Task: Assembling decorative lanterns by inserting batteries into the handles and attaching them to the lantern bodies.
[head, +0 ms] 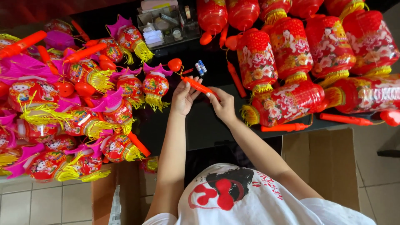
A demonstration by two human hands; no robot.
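Orange plastic handle stick [199,86] is gripped at both ends over the black table [208,125]: left hand [184,98] pinched on the upper-left end, right hand [223,105] closed on the lower-right end. Two small batteries [201,67] are seen just beyond. Small red lantern [155,85] is hung left of the hands; large red lanterns [287,100] are laid right. Clear organizer tray [162,26] is set farthest.

Brown cardboard box [325,166] (open) below table
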